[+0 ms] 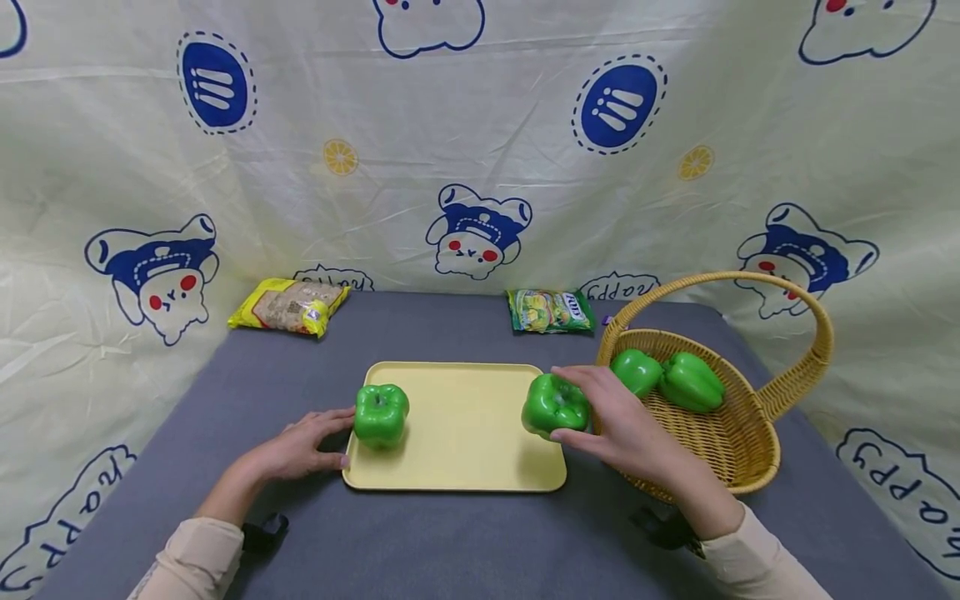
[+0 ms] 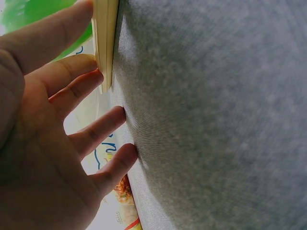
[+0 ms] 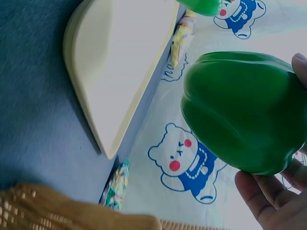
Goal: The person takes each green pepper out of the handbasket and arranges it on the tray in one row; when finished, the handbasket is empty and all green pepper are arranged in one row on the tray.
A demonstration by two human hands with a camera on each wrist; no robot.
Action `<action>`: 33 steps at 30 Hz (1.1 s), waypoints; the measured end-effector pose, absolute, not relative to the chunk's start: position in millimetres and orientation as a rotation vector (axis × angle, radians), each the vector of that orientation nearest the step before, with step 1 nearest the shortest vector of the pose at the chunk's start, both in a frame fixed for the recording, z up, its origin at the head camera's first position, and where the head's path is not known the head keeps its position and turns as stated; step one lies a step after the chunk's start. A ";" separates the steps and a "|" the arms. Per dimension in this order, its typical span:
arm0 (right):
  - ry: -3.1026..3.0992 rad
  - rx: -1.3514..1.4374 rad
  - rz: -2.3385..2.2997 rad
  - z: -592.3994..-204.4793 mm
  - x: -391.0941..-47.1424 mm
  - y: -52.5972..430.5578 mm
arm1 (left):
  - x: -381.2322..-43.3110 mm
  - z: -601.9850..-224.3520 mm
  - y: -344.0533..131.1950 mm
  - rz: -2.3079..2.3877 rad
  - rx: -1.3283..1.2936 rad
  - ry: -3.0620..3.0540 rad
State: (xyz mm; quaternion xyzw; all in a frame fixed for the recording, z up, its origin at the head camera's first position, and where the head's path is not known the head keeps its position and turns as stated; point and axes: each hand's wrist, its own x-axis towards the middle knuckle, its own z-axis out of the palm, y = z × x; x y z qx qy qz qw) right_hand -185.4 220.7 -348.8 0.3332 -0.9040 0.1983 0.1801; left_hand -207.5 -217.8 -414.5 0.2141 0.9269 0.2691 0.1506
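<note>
A green bell pepper (image 1: 553,406) is held by my right hand (image 1: 617,427), gripped between thumb and fingers over the right end of a pale yellow tray (image 1: 465,433). In the right wrist view this held pepper (image 3: 244,112) hangs above the tray's surface. Another green bell pepper (image 1: 381,415) sits on the tray's left end. Beside it, my left hand (image 1: 306,446) touches the tray's left edge with fairly straight, spread fingers. The left wrist view shows thumb and fingertips against the tray rim (image 2: 106,43), with other fingertips on the cloth.
On the right stands a wicker basket (image 1: 708,433) with a tall handle; green peppers (image 1: 692,383) lie inside. At the table's back are a yellow snack bag (image 1: 291,306) on the left and a green packet (image 1: 551,311). A printed curtain (image 1: 480,125) hangs behind the grey cloth.
</note>
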 end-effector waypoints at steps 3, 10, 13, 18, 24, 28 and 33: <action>-2.541 0.974 0.569 -350.4 -188.7 213.2 | -207.2 -415.2 -218.0 0.774 0.620 2.667; -2.530 1.012 0.599 -353.8 -197.0 195.0 | -206.8 -413.6 -217.6 0.782 0.620 2.665; -2.551 1.004 0.616 -354.8 -200.7 186.1 | -206.8 -413.1 -217.3 0.783 0.619 2.662; -2.586 1.005 0.672 -356.7 -207.3 173.1 | -207.1 -412.9 -217.3 0.778 0.624 2.663; -2.610 1.010 0.726 -358.9 -216.3 159.9 | -207.3 -413.6 -217.4 0.777 0.623 2.664; -2.617 1.016 0.757 -361.7 -222.4 151.7 | -207.0 -414.7 -217.4 0.772 0.620 2.668; -2.625 1.026 0.780 -365.9 -229.6 142.0 | -206.7 -414.9 -217.1 0.774 0.619 2.667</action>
